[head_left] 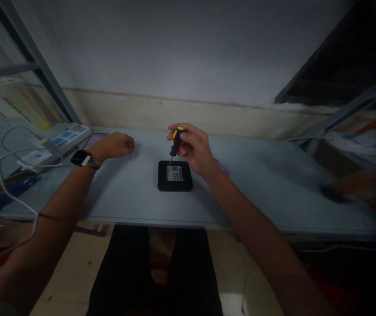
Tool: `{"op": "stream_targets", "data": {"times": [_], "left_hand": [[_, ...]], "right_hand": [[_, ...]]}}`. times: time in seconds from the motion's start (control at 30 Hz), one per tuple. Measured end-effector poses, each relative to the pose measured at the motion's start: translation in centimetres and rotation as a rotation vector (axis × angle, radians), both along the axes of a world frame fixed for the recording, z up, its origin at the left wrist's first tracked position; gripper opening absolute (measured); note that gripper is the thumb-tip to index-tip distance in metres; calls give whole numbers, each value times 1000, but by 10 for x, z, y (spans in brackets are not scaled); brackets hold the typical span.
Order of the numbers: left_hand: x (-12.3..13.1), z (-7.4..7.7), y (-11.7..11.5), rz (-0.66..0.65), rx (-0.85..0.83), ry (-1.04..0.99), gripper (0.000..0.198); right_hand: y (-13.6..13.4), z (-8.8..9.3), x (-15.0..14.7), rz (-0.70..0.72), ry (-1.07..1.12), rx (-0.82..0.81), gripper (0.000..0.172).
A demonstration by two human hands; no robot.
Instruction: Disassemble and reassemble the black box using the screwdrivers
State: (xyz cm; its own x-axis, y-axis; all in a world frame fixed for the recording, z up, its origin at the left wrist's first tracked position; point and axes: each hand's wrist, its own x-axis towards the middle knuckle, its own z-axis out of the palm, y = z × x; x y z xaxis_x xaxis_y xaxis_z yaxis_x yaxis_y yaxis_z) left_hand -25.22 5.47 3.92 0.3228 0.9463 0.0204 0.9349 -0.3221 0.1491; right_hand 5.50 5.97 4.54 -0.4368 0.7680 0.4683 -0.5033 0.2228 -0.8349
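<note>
A black square box (187, 182) with a white printed label (175, 174) lies flat near the middle of the table. Over it, my right hand (194, 147) holds a yellow and black screwdriver (176, 141) by the handle, its shaft pointing down at the label's left part. Whether the tip touches the box is too small to tell. My left hand (118, 145) rests at the table to the left of the box, its fingers curled closed; anything inside them is too small to make out.
On the left are a white power strip (71, 137), looping white cables (18, 199) and a phone (92, 139) partly behind my left wrist. A purple item (222, 167) lies behind my right wrist. Metal frame posts (51, 81) stand at the back left.
</note>
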Motion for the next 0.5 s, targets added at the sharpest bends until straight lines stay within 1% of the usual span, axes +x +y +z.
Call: {"op": "stream_targets", "data": {"times": [0.07, 0.13, 0.23, 0.33, 0.43, 0.47, 0.5], "left_hand": [[9, 1, -5, -20, 43, -71, 33], [25, -3, -8, -61, 106, -174, 32], [56, -18, -9, -172, 131, -393, 28], [87, -34, -5, -284, 181, -545, 25], [108, -46, 1, -437, 95, -715, 21], [114, -49, 3, -469, 67, -749, 21], [119, -53, 6, -467, 58, -773, 23]], "right_hand": [[-5, 0, -1, 47, -16, 10, 22], [-9, 0, -2, 74, -34, 15, 23], [-13, -1, -3, 92, -72, 27, 24], [-13, -4, -3, 92, -117, 40, 23], [-13, -8, -2, 98, -138, 59, 24], [-13, -10, -2, 107, -144, 65, 24], [-13, -11, -1, 120, -151, 71, 24]]}}
